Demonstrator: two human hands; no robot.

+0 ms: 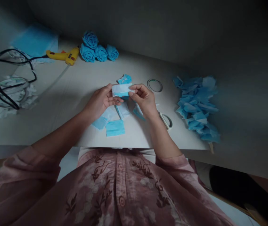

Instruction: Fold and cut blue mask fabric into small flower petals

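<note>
A small rectangle of blue-and-white fabric (120, 90), white on its upper part with a blue band below, is stretched between my hands above the table. My left hand (103, 97) pinches its left end, thumb on top. At the right end, my right hand (143, 96) grips it between thumb and fingers. Just beyond lies a small folded blue piece (124, 79). Under and in front of my hands are loose cut pieces, among them a flat blue rectangle (115, 128). A scissors handle (166, 121) shows beside my right wrist; its blades are mostly hidden.
Several blue fabric roses (90, 47) stand at the back, right of a yellow glue gun (64, 56) with a black cord. Blue sheets (36, 40) and white scraps (13, 94) lie left. A wire or tape ring (155, 85) and a heap of blue pieces (198, 108) are right.
</note>
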